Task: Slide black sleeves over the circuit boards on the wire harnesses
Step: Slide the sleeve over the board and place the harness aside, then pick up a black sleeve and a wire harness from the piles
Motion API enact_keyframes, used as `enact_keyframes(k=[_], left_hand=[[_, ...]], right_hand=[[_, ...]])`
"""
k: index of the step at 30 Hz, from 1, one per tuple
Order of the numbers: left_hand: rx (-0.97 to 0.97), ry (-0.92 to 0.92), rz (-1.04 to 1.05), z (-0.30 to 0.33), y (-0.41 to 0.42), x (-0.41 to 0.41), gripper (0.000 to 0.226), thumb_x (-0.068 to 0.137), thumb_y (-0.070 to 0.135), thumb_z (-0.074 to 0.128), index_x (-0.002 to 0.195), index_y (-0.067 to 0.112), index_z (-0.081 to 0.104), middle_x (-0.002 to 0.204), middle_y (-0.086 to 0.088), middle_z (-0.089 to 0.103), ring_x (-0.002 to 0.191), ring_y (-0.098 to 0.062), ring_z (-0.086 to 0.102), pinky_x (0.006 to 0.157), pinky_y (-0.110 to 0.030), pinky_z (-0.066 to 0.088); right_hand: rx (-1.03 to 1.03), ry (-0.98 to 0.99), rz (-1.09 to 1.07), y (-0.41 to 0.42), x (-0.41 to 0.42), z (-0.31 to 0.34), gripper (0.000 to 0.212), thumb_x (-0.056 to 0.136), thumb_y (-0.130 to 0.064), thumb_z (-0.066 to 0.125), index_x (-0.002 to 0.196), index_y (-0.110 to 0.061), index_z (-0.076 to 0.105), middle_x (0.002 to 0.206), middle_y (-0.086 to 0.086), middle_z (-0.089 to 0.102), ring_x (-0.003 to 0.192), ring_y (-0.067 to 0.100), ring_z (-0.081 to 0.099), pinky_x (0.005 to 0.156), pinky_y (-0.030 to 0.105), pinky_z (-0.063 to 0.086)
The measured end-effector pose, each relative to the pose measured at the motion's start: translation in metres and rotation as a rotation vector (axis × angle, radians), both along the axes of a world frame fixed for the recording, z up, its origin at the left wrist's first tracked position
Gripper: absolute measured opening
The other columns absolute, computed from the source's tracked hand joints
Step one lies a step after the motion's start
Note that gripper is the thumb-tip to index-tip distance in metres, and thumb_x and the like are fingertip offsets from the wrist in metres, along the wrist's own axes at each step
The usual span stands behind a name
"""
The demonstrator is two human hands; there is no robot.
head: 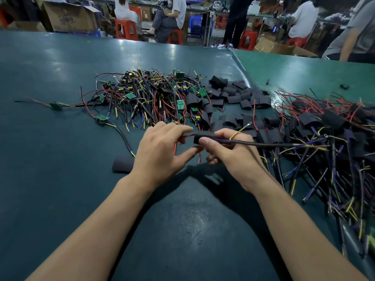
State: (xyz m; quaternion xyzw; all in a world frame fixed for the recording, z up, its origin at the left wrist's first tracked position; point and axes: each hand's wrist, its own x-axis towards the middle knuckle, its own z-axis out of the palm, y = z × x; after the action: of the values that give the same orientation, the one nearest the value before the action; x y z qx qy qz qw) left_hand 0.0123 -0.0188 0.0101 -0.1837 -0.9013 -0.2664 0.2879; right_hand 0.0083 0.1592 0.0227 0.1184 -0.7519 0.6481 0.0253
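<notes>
We're pinching the black sleeve (204, 137) w/ right hand (233, 157) fingers; left hand (160, 151) fingers are gripping the red wires (183, 136), steadying the harness so it seats.

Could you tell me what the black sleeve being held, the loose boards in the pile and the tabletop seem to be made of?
Black sleeve: matte, soft-looking tubing, probably heat-shrink plastic or rubber; no shine, and loose ones lie flattened.
Circuit boards: rigid green laminate with a slight gloss, likely fibreglass, carrying small components.
Tabletop: a dark green, smooth sheet, probably vinyl or rubber mat; it reflects the overhead lights softly.
</notes>
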Motion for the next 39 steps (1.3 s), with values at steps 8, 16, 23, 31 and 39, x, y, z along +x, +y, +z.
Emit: enact_keyframes(k=[8, 16, 23, 31, 39], left_hand=[[0.015, 0.006, 0.419, -0.008, -0.008, -0.009, 0.046, 0.087, 0.049, 0.057, 0.118, 0.015, 0.063, 0.107, -0.006, 0.064, 0.102, -0.033, 0.053, 0.086, -0.044, 0.039], [-0.175, -0.326, 0.628, -0.018, -0.021, -0.013, 0.035, 0.093, 0.047, 0.054, 0.106, 0.018, 0.069, 0.111, -0.008, 0.061, 0.106, -0.033, 0.051, 0.087, -0.042, 0.037], [-0.037, -0.294, 0.611, -0.016, -0.025, -0.006, 0.023, 0.092, 0.032, 0.057, 0.105, 0.018, 0.071, 0.107, -0.009, 0.063, 0.104, -0.033, 0.051, 0.085, -0.042, 0.037], [0.05, -0.383, 0.716, -0.018, -0.032, 0.0, 0.027, 0.095, 0.03, 0.054, 0.115, 0.015, 0.063, 0.114, -0.012, 0.058, 0.103, -0.034, 0.056, 0.091, -0.043, 0.04], [0.175, -0.253, 0.516, -0.017, -0.017, 0.002, 0.027, 0.092, 0.045, 0.059, 0.098, 0.021, 0.069, 0.099, -0.002, 0.062, 0.102, -0.027, 0.052, 0.087, -0.041, 0.037]], right_hand=[[-0.876, 0.008, -0.638, 0.065, -0.015, 0.035, 0.025, 0.089, -0.034, 0.071, 0.081, -0.015, 0.056, 0.056, -0.002, 0.067, 0.048, 0.009, 0.062, 0.049, 0.021, 0.051], [-0.408, 0.051, -0.626, 0.057, -0.024, 0.005, 0.025, 0.099, -0.026, 0.056, 0.08, -0.012, 0.063, 0.052, -0.002, 0.061, 0.041, 0.014, 0.055, 0.039, 0.022, 0.045], [0.342, 0.414, -0.45, 0.031, -0.009, -0.024, 0.027, 0.097, -0.029, 0.059, 0.077, -0.012, 0.067, 0.056, -0.004, 0.061, 0.05, 0.017, 0.058, 0.05, 0.038, 0.05], [0.569, 0.533, -0.405, 0.023, -0.01, -0.03, 0.029, 0.095, -0.019, 0.063, 0.069, -0.005, 0.063, 0.051, -0.003, 0.047, 0.045, 0.026, 0.048, 0.05, 0.035, 0.039], [0.71, 0.544, -0.43, 0.02, -0.01, -0.031, 0.03, 0.093, -0.024, 0.059, 0.07, -0.004, 0.062, 0.055, 0.01, 0.061, 0.052, 0.037, 0.057, 0.052, 0.037, 0.044]])
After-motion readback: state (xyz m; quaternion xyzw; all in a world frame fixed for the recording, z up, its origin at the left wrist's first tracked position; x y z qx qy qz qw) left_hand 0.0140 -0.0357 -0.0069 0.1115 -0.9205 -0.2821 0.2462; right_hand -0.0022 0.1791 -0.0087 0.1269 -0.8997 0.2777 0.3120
